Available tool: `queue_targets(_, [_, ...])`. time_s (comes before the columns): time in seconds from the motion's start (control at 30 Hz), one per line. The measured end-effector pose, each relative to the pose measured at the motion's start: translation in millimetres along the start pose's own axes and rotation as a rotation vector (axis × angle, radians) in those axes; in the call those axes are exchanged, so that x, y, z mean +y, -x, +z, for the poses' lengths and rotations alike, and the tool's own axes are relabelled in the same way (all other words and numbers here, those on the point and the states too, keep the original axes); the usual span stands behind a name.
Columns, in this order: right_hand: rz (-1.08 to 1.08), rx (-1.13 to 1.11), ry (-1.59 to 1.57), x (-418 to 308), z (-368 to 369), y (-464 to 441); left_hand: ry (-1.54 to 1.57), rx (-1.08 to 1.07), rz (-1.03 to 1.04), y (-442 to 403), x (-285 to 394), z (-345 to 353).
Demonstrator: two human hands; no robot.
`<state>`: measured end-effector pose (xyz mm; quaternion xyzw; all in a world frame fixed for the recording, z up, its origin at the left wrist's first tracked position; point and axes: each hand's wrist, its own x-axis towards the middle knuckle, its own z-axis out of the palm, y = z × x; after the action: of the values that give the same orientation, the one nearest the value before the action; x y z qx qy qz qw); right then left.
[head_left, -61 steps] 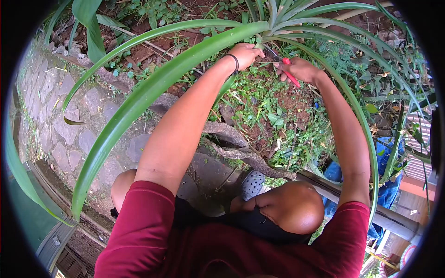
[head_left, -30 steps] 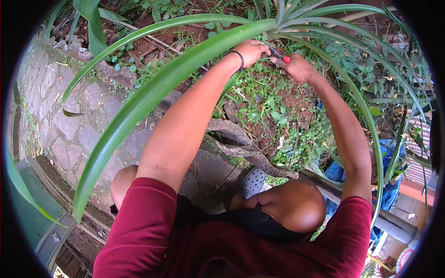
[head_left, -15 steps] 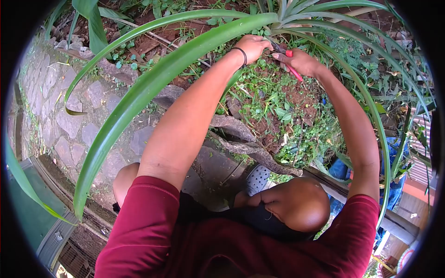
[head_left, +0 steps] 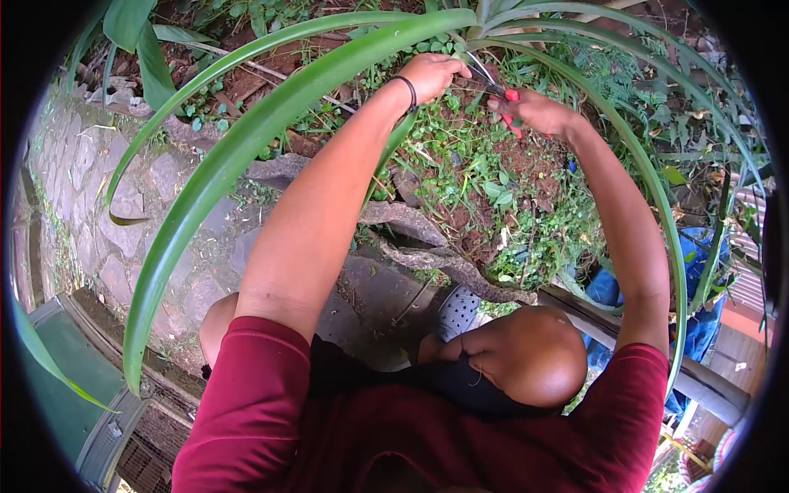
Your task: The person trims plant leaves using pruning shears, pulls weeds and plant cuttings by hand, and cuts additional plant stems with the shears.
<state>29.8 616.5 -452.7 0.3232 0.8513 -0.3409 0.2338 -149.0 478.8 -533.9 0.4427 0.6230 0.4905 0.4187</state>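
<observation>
We have the red-handled cutters in our right hand, fingers closed around the grips, and they lie on a slant: the red handles sit towards our right palm and the blades run forward and to our left. The 2 blades look spread, with their tips just short of the pale base of the long-leaved plant

That base lies ahead of both hands, up and to the left of the right hand's grip, and ahead and slightly right of our left hand. Our left hand is the nearer of the 2, its fingertips just beside the blade tips, so this small gap, we judge, is the relation that matters: the blades' long axis points at the base, with our left fingers close alongside it.

The left fingers are curled in; we cannot tell whether they pinch anything, as the leaf hanging by our left wrist is partly hidden. The broad leaf arches from the base over our left side, above the stone paving, while weeds and soil lie below the cutters
</observation>
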Motion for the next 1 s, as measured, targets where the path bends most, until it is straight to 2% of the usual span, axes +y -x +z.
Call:
queue_targets(0.03, [-0.003,-0.030,0.017,0.5,-2.3,7.9,0.206,-0.031,-0.156,1.9,5.1,0.0])
queue_targets(0.07, [0.002,-0.029,0.018,-1.2,-2.5,16.2,0.209,-0.034,-0.155,4.8,7.2,2.2])
queue_targets(0.13, [0.217,-0.070,0.032,-6.2,1.3,27.0,0.198,0.002,-0.031,15.3,8.5,5.1])
queue_targets(0.17, [0.220,-0.073,0.035,-5.8,4.6,33.0,0.282,-0.004,-0.137,18.9,16.6,3.4])
queue_targets(0.27, [0.181,0.154,0.122,-6.9,8.8,49.6,0.176,-0.008,-0.017,15.7,11.0,5.0])
queue_targets(0.3, [0.230,0.098,0.072,-12.5,2.8,54.9,0.180,-0.008,-0.016,15.4,10.5,5.8])
queue_targets(0.33, [0.232,0.098,0.073,-11.6,6.0,56.4,0.246,-0.002,-0.069,15.2,10.0,6.6])
queue_targets(0.43, [0.208,0.350,0.382,5.8,23.2,51.3,0.322,-0.005,-0.129,15.7,12.5,6.0])
queue_targets(0.53, [0.237,0.341,0.464,-11.0,41.7,62.5,0.338,-0.010,-0.141,13.1,9.9,8.1])
queue_targets(0.6, [0.223,0.375,0.453,-7.3,55.1,60.5,0.196,0.022,-0.042,16.1,10.8,8.9])
queue_targets(0.7, [0.214,0.376,0.286,-3.1,64.2,62.8,0.307,0.015,-0.139,18.0,14.3,8.7])
queue_targets(0.8, [0.144,0.346,0.172,1.2,69.5,70.4,0.249,0.011,-0.102,19.0,14.5,8.8])
queue_targets(0.93, [0.196,0.299,0.082,5.6,73.4,75.6,0.368,-0.003,-0.155,16.9,13.3,9.0])
queue_targets(1.0, [0.138,0.349,0.135,11.4,83.5,75.4,0.350,0.006,-0.143,15.9,12.1,11.1])
